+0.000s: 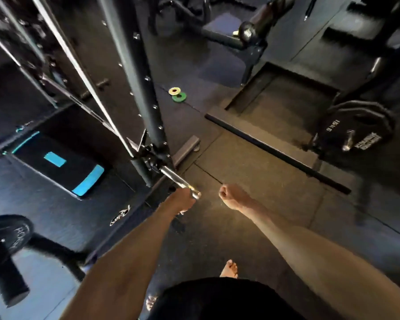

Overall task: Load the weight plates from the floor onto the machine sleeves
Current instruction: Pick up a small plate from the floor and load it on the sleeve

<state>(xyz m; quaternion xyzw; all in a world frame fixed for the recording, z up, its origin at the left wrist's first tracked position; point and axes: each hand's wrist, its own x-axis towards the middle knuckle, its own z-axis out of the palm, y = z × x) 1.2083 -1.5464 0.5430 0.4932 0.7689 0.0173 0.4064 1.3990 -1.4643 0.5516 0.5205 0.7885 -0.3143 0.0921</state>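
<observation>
A chrome machine sleeve sticks out from the black rack upright toward me, bare of plates. My left hand grips its outer end from below. To the right of the sleeve tip hangs my right hand, curled into a fist with nothing in it. Two small plates lie on the rubber floor farther back: a yellow one overlapping a green one.
A black bar lies diagonally on the floor mats at the right. Black plates sit stored on a peg at the far right. Another black plate hangs at the lower left. A bench stands at the back. My bare foot is below.
</observation>
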